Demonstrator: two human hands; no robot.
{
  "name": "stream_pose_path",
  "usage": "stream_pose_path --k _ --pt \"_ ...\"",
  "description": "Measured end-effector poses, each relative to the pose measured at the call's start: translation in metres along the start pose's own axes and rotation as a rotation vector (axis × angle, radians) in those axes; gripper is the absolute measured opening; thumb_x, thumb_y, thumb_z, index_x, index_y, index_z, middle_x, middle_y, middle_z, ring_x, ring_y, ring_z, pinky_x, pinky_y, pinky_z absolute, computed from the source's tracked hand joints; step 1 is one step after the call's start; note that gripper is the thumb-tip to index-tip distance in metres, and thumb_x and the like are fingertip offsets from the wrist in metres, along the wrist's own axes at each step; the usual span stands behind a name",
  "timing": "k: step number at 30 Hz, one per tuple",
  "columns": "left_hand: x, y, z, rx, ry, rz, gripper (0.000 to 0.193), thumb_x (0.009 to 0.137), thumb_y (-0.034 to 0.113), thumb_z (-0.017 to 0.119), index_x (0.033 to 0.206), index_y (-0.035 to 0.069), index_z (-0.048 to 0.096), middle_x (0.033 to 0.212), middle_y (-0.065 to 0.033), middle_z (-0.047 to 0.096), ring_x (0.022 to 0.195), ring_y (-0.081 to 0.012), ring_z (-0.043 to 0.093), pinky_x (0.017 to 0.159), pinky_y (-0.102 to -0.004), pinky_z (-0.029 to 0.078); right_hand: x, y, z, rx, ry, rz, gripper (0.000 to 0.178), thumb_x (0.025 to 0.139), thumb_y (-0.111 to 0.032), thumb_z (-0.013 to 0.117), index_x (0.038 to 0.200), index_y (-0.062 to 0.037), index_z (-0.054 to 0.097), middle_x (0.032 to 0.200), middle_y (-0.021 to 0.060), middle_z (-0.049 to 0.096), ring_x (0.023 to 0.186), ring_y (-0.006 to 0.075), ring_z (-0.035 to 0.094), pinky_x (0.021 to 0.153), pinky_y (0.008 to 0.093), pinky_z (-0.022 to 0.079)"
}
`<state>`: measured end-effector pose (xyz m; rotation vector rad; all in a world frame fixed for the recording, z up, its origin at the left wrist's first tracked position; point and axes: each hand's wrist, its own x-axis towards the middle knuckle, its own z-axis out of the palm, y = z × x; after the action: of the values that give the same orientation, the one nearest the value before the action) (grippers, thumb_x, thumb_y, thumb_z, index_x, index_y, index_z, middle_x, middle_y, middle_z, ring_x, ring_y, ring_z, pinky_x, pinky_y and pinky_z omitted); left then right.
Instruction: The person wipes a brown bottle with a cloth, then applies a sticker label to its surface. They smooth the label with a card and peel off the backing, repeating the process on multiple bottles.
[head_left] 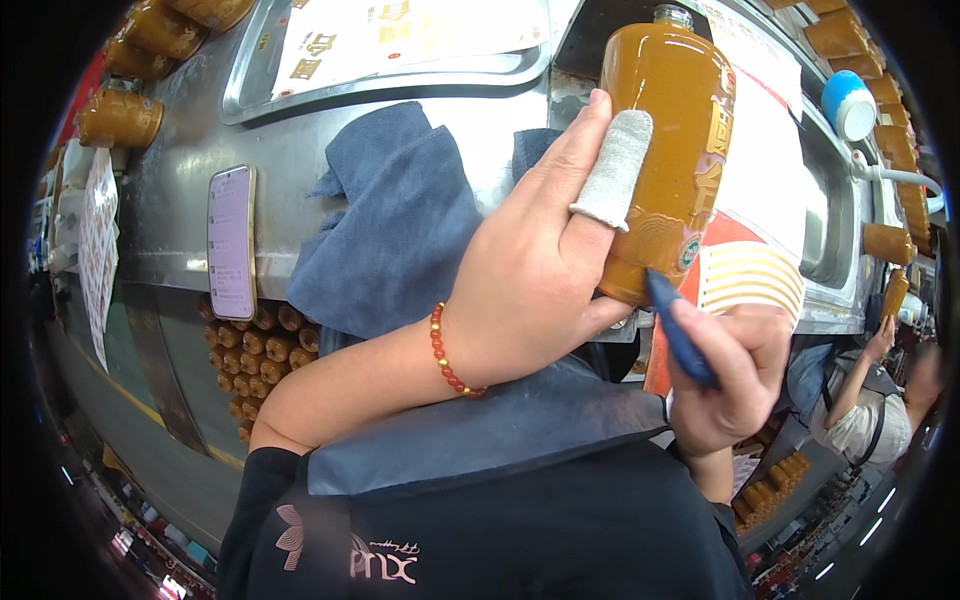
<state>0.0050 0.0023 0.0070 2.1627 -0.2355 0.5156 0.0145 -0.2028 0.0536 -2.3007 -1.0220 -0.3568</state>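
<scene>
My left hand [525, 270] grips a glossy amber-brown bottle [665, 90] from its left side, the fingers along the body and the thumb near the base. A grey knitted sleeve [617, 170] covers one finger. The bottle slants with its clear neck away from me, and raised gold decoration and coloured decals run along its right side. My right hand [735, 375] is closed around a dark blue pen-like tool [684, 340]. The tool's tip is at the lower end of the bottle, seemingly touching it; its exact kind I cannot make out.
On the metal bench lie a crumpled blue-grey cloth [390, 215], a phone [232, 240] and a metal tray [400, 88] with printed decal sheets. Amber bottles [120, 118] stand far left; several more are below the bench. A blue-and-white container [848, 105] and a co-worker [865, 420] are at right.
</scene>
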Motion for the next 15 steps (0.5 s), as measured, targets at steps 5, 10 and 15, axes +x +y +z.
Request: stream_pose_path --k 5,10,15 --pt "-0.002 -0.007 0.003 0.053 0.044 0.059 0.069 0.063 0.013 0.086 0.121 -0.016 0.061 0.155 -0.0343 0.036 0.133 -0.0430 0.054 0.106 -0.0407 0.050 0.012 -0.003 -0.006 0.080 -0.110 -0.077 0.050 0.058 -0.009 0.075 0.107 -0.0060 0.080 0.084 0.0004 0.054 0.075 0.0197 0.051 0.064 0.0316 0.040" --pt "-0.004 -0.005 0.001 0.020 0.009 0.017 0.071 0.062 0.014 0.087 0.121 -0.016 0.060 0.155 -0.0344 0.035 0.133 -0.0433 0.054 0.105 -0.0412 0.051 0.022 -0.004 -0.003 0.045 -0.173 -0.171 0.049 0.059 -0.004 0.076 0.108 -0.0074 0.080 0.084 0.0021 0.055 0.073 0.0197 0.052 0.065 0.0330 0.044" --pt "-0.005 -0.007 0.003 -0.050 0.073 0.014 0.094 0.065 0.017 0.091 0.146 -0.004 0.047 0.157 -0.0255 0.040 0.129 -0.0401 0.057 0.104 -0.0405 0.051 0.039 0.007 -0.010 -0.097 -0.106 -0.162 0.049 0.059 -0.004 0.075 0.108 -0.0065 0.080 0.086 0.0038 0.057 0.074 0.0205 0.054 0.065 0.0324 0.044"
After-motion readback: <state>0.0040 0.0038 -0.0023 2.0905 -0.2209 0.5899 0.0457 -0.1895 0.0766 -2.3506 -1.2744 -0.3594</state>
